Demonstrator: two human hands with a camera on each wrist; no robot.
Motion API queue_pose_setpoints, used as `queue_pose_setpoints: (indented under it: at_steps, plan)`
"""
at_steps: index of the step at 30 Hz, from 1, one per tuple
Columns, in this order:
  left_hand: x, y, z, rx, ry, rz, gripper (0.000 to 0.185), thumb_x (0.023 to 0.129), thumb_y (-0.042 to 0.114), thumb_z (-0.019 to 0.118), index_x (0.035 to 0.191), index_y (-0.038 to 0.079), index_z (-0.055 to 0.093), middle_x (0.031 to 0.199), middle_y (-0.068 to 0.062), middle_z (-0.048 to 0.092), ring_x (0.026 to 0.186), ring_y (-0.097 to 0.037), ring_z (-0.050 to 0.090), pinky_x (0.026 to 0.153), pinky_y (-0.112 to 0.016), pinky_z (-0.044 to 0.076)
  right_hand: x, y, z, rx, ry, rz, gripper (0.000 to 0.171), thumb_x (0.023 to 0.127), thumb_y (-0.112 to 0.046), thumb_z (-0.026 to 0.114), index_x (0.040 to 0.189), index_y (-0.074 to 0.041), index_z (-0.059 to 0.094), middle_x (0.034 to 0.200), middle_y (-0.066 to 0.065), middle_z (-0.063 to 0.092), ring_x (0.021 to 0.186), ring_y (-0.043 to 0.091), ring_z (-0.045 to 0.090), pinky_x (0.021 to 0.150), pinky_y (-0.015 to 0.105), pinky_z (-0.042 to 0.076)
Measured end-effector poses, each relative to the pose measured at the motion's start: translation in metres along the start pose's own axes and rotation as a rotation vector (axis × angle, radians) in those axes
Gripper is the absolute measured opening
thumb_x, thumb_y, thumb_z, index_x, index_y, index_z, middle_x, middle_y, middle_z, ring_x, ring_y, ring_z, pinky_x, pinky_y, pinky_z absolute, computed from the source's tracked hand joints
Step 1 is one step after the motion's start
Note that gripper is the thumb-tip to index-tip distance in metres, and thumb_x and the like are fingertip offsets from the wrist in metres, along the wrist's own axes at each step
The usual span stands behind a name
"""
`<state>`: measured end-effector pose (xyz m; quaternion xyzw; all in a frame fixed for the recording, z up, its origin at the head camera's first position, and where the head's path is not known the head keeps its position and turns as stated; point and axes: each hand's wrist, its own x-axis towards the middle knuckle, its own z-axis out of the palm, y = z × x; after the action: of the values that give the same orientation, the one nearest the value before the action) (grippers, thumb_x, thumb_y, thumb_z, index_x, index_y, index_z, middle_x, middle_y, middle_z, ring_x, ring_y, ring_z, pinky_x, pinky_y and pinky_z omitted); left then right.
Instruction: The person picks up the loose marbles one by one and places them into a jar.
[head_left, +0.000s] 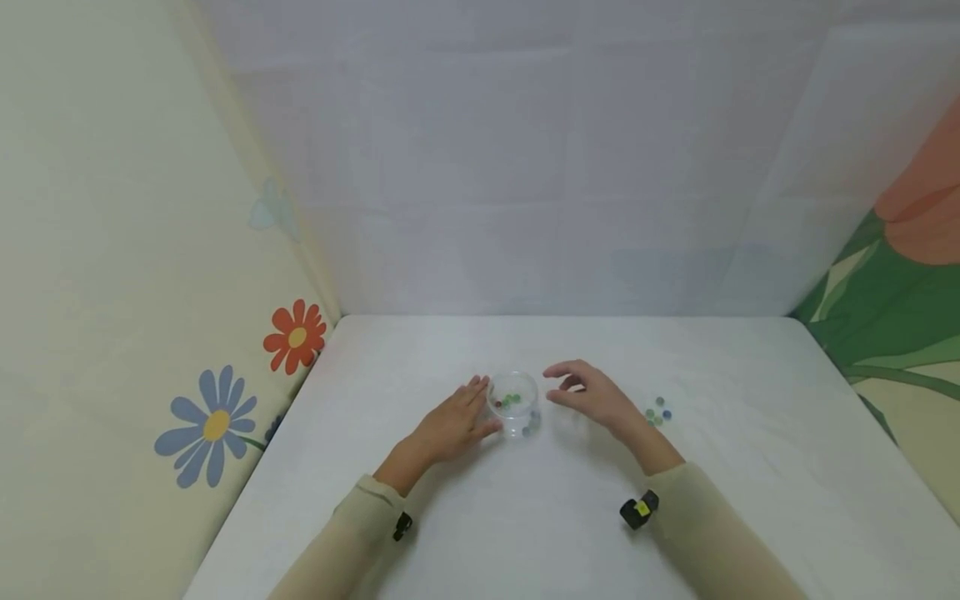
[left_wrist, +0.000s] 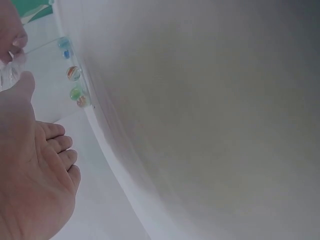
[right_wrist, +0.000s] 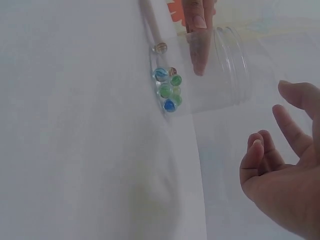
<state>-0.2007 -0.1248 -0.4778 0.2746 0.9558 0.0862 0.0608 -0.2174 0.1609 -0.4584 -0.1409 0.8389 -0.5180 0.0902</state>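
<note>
Clear glossy plastic jar; shiny glass marbles; matt white tabletop.

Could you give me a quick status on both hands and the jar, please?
Left hand open, touching jar. Right hand open beside it, holding nothing. Marbles inside, more loose on table. Nothing in the way.

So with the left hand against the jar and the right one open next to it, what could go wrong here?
The clear jar stands upright with marbles inside, and the left hand only touches its side, so a nudge might tip it. The right hand hovers open and holds nothing. Loose marbles lie on the table beside that wrist and could roll if brushed.
</note>
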Motion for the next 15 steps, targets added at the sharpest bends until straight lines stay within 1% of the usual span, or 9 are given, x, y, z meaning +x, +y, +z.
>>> queue_pose_setpoints:
  at_steps: [5,8,15]
  plan:
    - [0.001,-0.001,0.001,-0.005,0.005,0.001,0.08,0.106,0.054,0.04,0.158,-0.005,0.024,0.166,-0.017,0.023,0.155,-0.029,0.017,0.128,-0.041,0.016,-0.006,0.007,-0.01,-0.019,0.006,0.011,0.036,0.095,-0.025,0.073,0.13,-0.018,0.066,0.136,0.008,0.057,0.114,0.027,0.057,0.092,0.043,0.054]
    - [0.001,-0.001,0.002,-0.005,0.006,-0.001,0.08,0.106,0.054,0.04,0.158,-0.005,0.024,0.166,-0.017,0.023,0.155,-0.029,0.017,0.128,-0.041,0.016,-0.01,0.012,-0.016,-0.033,0.014,0.011,0.036,0.095,-0.026,0.073,0.129,-0.018,0.066,0.136,0.008,0.057,0.115,0.027,0.057,0.093,0.044,0.054]
    - [0.001,-0.003,0.003,0.001,0.007,-0.004,0.08,0.106,0.055,0.04,0.158,-0.005,0.024,0.166,-0.017,0.023,0.155,-0.029,0.017,0.128,-0.04,0.016,-0.019,0.022,-0.029,-0.059,0.04,0.021,0.036,0.095,-0.025,0.073,0.129,-0.015,0.066,0.135,0.01,0.058,0.115,0.029,0.058,0.092,0.041,0.052]
